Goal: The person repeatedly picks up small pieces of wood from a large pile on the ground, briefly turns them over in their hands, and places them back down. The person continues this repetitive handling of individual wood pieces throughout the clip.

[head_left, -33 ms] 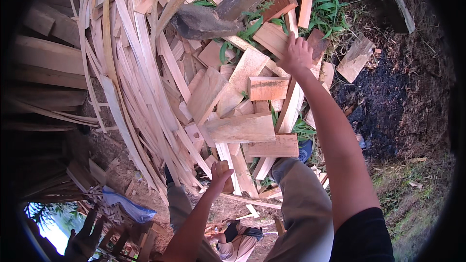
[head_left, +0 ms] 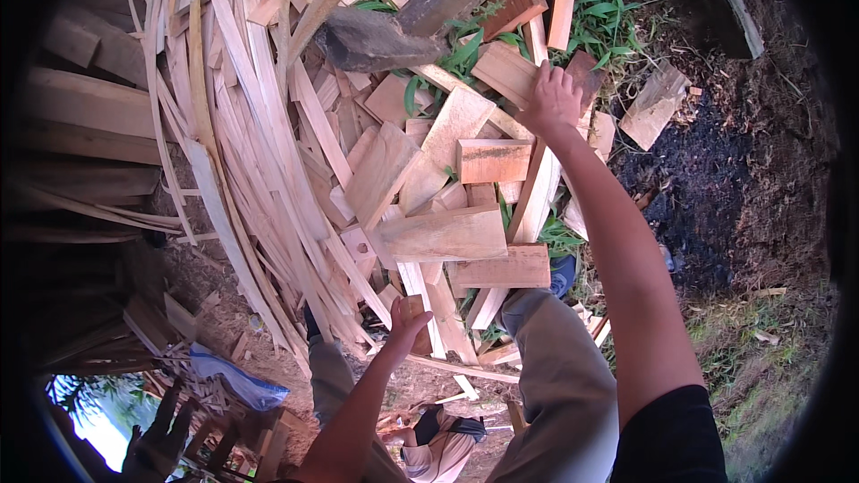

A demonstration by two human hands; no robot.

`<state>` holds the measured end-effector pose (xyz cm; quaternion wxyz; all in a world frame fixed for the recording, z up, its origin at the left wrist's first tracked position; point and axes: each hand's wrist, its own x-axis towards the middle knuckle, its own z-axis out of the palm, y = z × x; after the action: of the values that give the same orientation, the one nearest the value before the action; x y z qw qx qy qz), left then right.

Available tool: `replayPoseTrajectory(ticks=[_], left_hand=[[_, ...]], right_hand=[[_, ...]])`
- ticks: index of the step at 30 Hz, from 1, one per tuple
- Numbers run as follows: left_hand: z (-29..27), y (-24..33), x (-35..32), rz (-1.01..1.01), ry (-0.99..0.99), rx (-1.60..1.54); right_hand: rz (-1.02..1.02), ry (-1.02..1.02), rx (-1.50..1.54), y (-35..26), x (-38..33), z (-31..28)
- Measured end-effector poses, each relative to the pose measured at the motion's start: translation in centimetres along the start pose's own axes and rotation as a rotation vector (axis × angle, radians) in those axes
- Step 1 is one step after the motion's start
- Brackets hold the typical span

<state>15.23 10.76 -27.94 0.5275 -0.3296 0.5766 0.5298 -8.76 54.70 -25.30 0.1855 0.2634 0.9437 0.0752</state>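
Two bare hands work over a heap of pale wood offcuts [head_left: 429, 188] that lies on the ground, short flat boards tumbled over one another beside a fan of long thin strips [head_left: 233, 134]. As far as the picture shows, the sorting looks barely begun: the heap is loose and unordered, no tidy stack can be seen, and most pieces lie where they fell. The right hand [head_left: 552, 98] is stretched far forward, arm nearly straight, palm down at the far edge of the heap; its fingers are curled over the end of a reddish-brown board [head_left: 586, 72], which lies among green weeds [head_left: 604, 22] and dark soil [head_left: 716, 188]. That grip seems closed on the board's end, though the fingertips are hidden beneath the hand, so a firm hold is a judgement only. The left hand [head_left: 404, 322] is held low and close to the body, forearm rising from the lower edge, fingers wrapped round a small brownish block [head_left: 413, 309] at the near foot of the heap. Grey trousered legs [head_left: 555, 376] stand just behind it, and a blue bag [head_left: 234, 377] lies on the ground to the left.
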Motion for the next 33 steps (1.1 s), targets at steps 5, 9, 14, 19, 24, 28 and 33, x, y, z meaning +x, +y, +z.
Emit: replayPoseTrajectory(ticks=[5, 9, 14, 19, 24, 28, 33], left_hand=[[-3.4, 2.7, -2.6, 0.115, -0.022, 0.179], [-10.8, 2.1, -3.0, 0.138, 0.052, 0.247], [-19.6, 1.9, -3.5, 0.151, 0.149, 0.436], [-23.5, 1.6, -3.9, 0.186, 0.175, 0.478], [-21.9, 2.1, -4.8, 0.187, 0.156, 0.451], [-17.0, 3.2, -6.1, 0.102, 0.128, 0.392], [-13.2, 3.0, -6.7, -0.020, 0.036, 0.366]], right_hand=[[0.113, -0.047, -0.239, 6.1, -3.7, -3.2], [0.244, -0.171, -0.188, 11.4, -8.4, -3.2], [0.426, -0.317, 0.070, 15.3, -15.3, -1.7], [0.494, -0.376, 0.036, 15.8, -18.8, 3.5], [0.459, -0.256, 0.145, 13.0, -18.6, 3.3], [0.399, -0.252, 0.247, 12.3, -17.2, 3.6], [0.478, -0.319, 0.317, 15.1, -17.1, 8.9]])
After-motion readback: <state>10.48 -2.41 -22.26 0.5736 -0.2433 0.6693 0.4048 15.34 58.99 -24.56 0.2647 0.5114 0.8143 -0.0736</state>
